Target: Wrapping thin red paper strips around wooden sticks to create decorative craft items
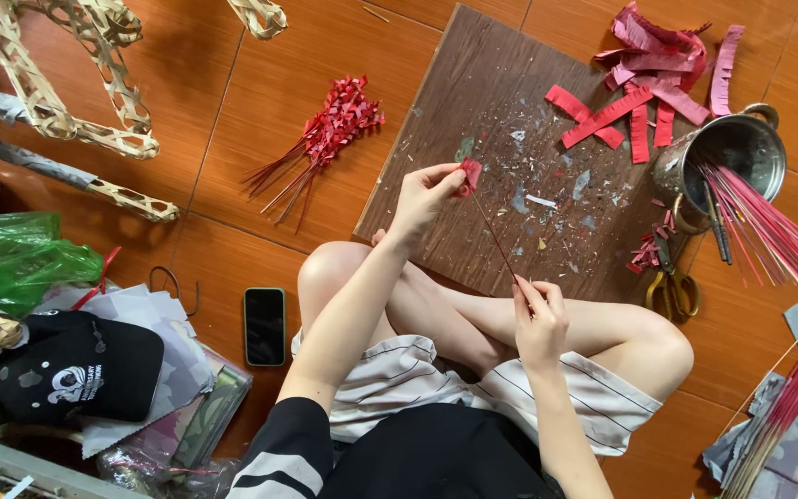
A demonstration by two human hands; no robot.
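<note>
Your left hand [425,196] pinches the red paper [470,173] at the top of the thin stick [494,238] above the board [473,102]; your right hand [539,322] grips its lower end. Both look light and probably fragile, so hold near the ends.

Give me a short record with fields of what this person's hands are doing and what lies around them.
Left hand: pinches a small piece of red fringed paper at the top of a thin dark red stick
Right hand: grips the stick's lower end
Work surface: scuffed brown wooden board on the tiled floor
Finished pieces: bundle of red paper-wrapped sticks left of the board
Supplies: loose red paper strips; metal pot holding pink sticks
Nearby: yellow-handled scissors, black phone, black cap
</note>
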